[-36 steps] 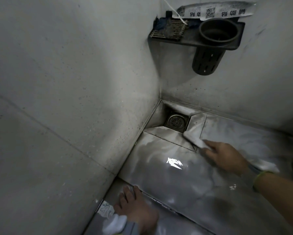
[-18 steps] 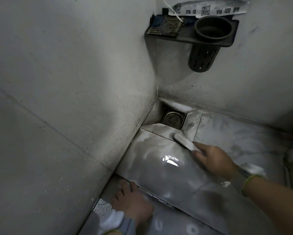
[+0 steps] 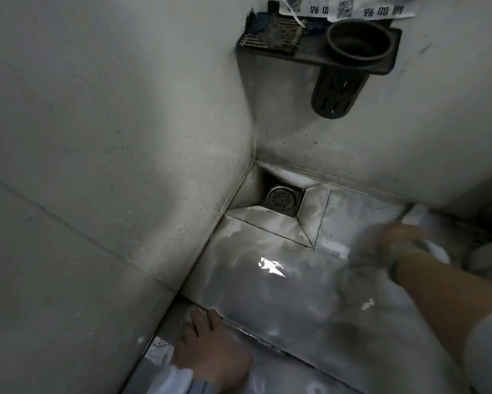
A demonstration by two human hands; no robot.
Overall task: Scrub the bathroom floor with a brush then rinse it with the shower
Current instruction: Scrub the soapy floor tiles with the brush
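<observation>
Your brush [image 3: 418, 223] has swept away from the drain [image 3: 281, 198], out to about three o'clock near the right wall; half a second ago its head lay beside the sloped drain recess. It shows only as a white blur on the wet floor [image 3: 267, 294]. Your right hand [image 3: 401, 240] holds it, but motion blur hides the fingers, so you cannot tell the grip. Your left hand [image 3: 207, 354] stays spread flat on the floor at seven o'clock.
</observation>
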